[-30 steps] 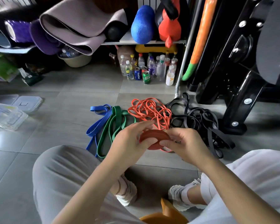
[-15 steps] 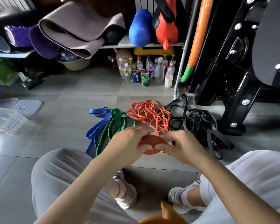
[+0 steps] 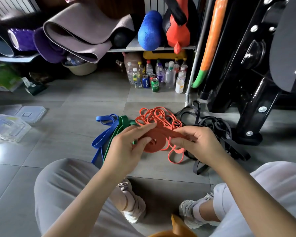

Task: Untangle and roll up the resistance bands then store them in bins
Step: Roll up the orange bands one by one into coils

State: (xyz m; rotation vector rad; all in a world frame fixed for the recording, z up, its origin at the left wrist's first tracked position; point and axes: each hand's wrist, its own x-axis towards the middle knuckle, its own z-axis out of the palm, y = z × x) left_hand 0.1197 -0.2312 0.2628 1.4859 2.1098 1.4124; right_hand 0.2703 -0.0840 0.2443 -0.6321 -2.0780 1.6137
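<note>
A partly wound orange band roll (image 3: 155, 142) is pinched in my left hand (image 3: 126, 147), thumb on its face. My right hand (image 3: 193, 142) grips the band's free strip where it leaves the roll. Behind them on the floor lies a tangled heap of thin orange bands (image 3: 159, 117). A blue band (image 3: 103, 132) and a green band (image 3: 119, 129) lie stretched out at its left, a pile of black bands (image 3: 217, 130) at its right. Clear plastic bins (image 3: 8, 127) and a loose lid (image 3: 30, 112) sit on the floor at far left.
Bottles and cans (image 3: 154, 77) stand under a shelf holding rolled yoga mats (image 3: 78, 33) and a blue roller (image 3: 149, 29). A black gym machine frame (image 3: 256, 103) stands at right beside a metal pole (image 3: 193, 72). My knees and shoes fill the foreground.
The roll has been turned a little further and its flat face now shows. My right hand has drawn the free strip out to the right.
</note>
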